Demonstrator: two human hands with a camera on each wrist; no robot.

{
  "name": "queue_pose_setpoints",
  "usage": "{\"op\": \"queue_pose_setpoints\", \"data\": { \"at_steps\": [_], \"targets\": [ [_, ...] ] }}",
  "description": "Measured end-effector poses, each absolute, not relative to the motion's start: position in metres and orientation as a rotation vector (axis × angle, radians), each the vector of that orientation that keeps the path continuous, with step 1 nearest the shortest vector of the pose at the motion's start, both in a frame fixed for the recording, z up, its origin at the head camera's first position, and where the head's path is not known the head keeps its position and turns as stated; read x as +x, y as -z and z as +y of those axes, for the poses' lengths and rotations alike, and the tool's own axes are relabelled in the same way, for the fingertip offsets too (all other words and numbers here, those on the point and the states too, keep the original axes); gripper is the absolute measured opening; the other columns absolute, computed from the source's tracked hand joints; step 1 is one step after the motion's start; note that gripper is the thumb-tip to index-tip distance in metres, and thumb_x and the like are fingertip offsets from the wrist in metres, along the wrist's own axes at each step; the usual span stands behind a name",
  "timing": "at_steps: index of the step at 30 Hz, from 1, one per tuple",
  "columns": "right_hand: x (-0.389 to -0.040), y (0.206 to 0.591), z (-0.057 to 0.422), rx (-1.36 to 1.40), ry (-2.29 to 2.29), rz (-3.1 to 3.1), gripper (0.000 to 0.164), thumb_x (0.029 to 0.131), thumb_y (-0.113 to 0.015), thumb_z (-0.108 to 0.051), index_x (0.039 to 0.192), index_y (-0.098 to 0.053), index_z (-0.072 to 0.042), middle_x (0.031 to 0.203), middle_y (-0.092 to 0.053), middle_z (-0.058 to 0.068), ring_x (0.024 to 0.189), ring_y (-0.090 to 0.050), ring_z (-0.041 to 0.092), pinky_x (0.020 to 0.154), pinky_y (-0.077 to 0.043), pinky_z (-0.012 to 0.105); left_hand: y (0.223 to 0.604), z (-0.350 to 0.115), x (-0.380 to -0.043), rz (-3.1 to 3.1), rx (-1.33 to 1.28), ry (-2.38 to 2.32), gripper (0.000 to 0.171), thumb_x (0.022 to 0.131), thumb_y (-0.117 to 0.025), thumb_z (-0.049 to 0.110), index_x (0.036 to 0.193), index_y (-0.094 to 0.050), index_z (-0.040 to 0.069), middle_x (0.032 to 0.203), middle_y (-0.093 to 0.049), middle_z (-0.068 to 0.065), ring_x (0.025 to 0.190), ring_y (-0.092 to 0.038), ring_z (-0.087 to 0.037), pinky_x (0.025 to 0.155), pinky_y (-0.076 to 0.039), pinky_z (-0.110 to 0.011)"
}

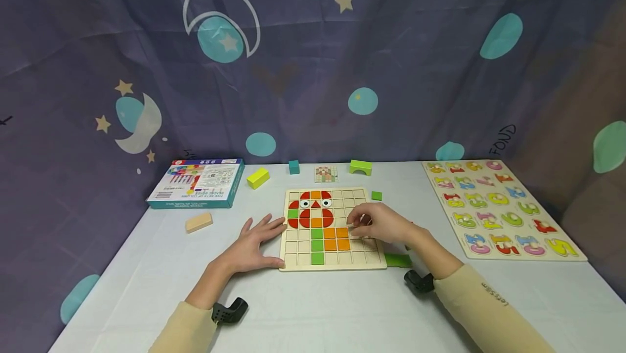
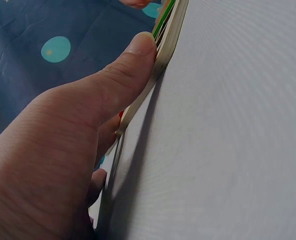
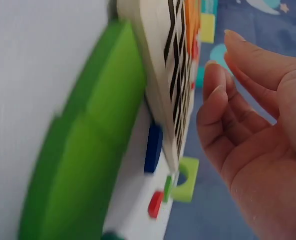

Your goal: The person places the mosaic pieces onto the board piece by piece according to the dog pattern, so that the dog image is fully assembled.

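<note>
A wooden grid board (image 1: 359, 263) lies on the table, with red, green and orange tiles in its left and middle cells. Two round eye pieces (image 1: 326, 203) show near its top. My left hand (image 1: 250, 247) lies spread at the board's left side, its thumb (image 2: 140, 47) against the edge of the board. Over the right part of the grid hovers my right hand (image 1: 376, 221), fingers bent and nothing between them. In the right wrist view its thumb (image 3: 257, 55) and fingertips stand apart. An orange tile square (image 1: 337, 239) lies just left of its fingertips.
Behind the board are a small picture card (image 1: 325, 174), a green arch (image 1: 360, 166), a teal cube (image 1: 294, 166) and a yellow block (image 1: 258, 178). A box (image 1: 195, 184) and wooden block (image 1: 199, 222) sit left, a number puzzle (image 1: 499, 206) right. Green blocks (image 3: 83, 130) lie beside the board.
</note>
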State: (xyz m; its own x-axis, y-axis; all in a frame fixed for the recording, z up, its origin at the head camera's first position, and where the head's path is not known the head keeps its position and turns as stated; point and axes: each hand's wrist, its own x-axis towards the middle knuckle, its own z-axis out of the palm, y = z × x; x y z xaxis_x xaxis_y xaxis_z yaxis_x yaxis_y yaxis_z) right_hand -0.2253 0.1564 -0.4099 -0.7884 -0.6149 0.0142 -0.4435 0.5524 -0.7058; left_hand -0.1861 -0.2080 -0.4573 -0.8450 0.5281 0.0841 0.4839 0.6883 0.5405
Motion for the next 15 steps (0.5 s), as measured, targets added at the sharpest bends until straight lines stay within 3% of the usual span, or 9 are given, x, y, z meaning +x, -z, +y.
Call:
{"op": "queue_pose_setpoints", "data": {
  "at_steps": [8, 15],
  "targets": [
    [-0.237, 0.409, 0.185, -0.806, 1.124, 2.602, 0.020, 0.090, -0.077, -0.008, 0.108, -0.069, -0.002, 0.092, -0.062, 0.001, 0.079, -0.058, 0.020, 0.066, -0.050, 0.028, 0.458, -0.208, -0.187, 2.816, 0.855, -0.862, 0.092, 0.077, -0.082, 0.056, 0.150, -0.050, 0.011, 0.159, -0.038, -0.002, 0.152, -0.016, -0.033, 0.117, 0.002, -0.064],
    [-0.244, 0.408, 0.207, -0.711, 1.106, 2.701, 0.020, 0.090, -0.077, -0.010, 0.107, -0.070, -0.005, 0.092, -0.063, 0.003, 0.082, -0.060, 0.020, 0.071, -0.051, 0.031, 0.459, -0.207, -0.186, 2.821, 0.857, -0.860, 0.092, 0.078, -0.082, 0.056, 0.150, -0.050, 0.010, 0.159, -0.039, -0.003, 0.152, -0.017, -0.034, 0.116, 0.001, -0.066]
  ]
}}
